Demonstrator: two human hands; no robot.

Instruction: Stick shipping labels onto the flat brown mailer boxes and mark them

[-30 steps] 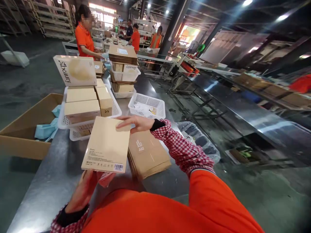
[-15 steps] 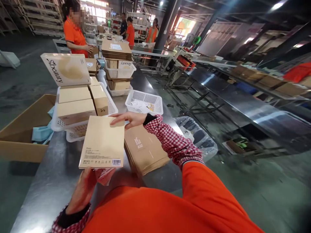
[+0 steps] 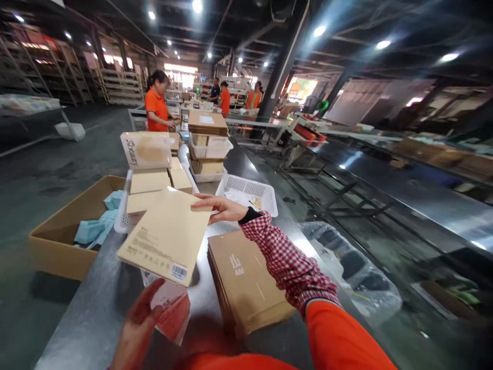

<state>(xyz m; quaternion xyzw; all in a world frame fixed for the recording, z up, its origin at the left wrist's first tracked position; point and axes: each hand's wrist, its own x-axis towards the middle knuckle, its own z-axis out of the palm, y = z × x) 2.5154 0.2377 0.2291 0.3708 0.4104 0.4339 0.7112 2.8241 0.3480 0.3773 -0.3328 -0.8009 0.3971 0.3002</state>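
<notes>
Gripping the far edge of a flat tan box [image 3: 165,234] just left of centre frame, the right hand [image 3: 221,208] has its fingers stretched over the top corner with the thumb hidden beneath. The left hand [image 3: 134,324], at the lower left, curls around a small red-and-white packet [image 3: 173,311] under the box's near edge; whether it also bears the box cannot be made out, since the box covers the fingertips and motion blur smears both. The box hangs tilted above the steel table [image 3: 88,313], its barcode corner lowest and nearest the camera.

Just right of the box lies a stack of brown flat cartons [image 3: 246,277] — its near end blurred and partly covered by the checked sleeve [image 3: 285,262]. Beyond, in the middle of the frame, a white basket of tan boxes [image 3: 154,185] is half hidden behind the held box, and a second white basket [image 3: 254,190] sits behind the right hand. At the left edge an open cardboard carton [image 3: 65,236] holds pale blue sheets. In the upper left a person in orange [image 3: 156,108] stands at the table's far end.

Against half a second ago, the box has tipped from nearly square-on to slanted, the packet shows more fully below it, and the view has lifted, bringing in more ceiling.
</notes>
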